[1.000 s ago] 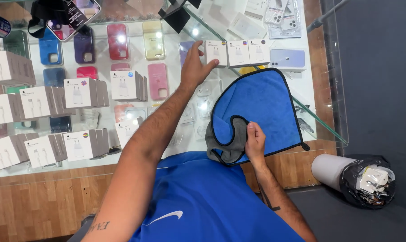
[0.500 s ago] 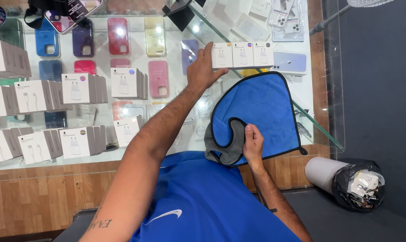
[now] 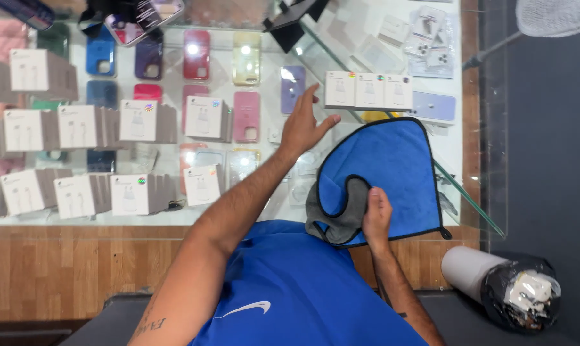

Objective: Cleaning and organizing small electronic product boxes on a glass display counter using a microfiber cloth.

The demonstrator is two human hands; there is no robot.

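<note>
I see my left hand reaching out flat over the glass bench, fingers spread and released, grasping nothing. Just beyond those fingertips sits a row of 3 small white boxes, each with a small coloured mark at its top corner; the fingers are close to the nearest box, but I cannot tell if they touch it.

My right hand presses down on the blue cloth, fingers curled and clenched on a folded-over corner that shows a grey underside. The cloth has a dark stitched border and lies spread on the glass to the far side of those fingers, its right corner near the wooden edge of the bench. A glass edge runs diagonally under the cloth toward the right.

Open glass lies between the 2 hands and to the left of the left fingers. Below the glass, left of the left fingers, coloured phone cases in red, blue, purple, yellow and pink lie in rows, with stacks of white square boxes nearer the left. Right of the right fingers, off the bench, stands a bin lined with a black bag.
</note>
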